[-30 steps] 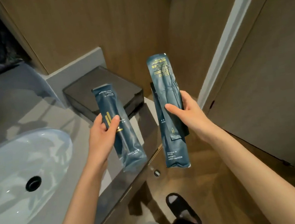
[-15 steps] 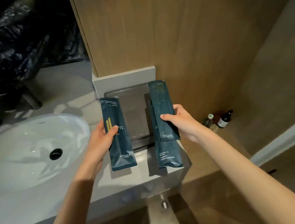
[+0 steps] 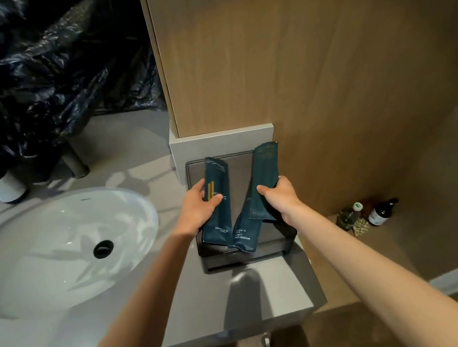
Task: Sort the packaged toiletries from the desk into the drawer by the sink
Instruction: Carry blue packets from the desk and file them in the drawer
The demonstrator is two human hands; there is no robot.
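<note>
grey counter (image 3: 184, 311), sink (image 3: 53, 251), dark box (image 3: 279, 244), bottles (image 3: 1, 187)

One camera, worn on the person's head.
It looks forward and down, close over the grey counter (image 3: 286, 285). The sink (image 3: 39, 259) fills the left of the frame, and the left hand (image 3: 198, 212) and right hand (image 3: 280, 198) reach to the middle.

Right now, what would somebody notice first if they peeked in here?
The left hand grips a gold-striped packet and the right hand grips two plain blue packets, both above a dark box by the wooden wall. A big white sink sits to its left.
</note>
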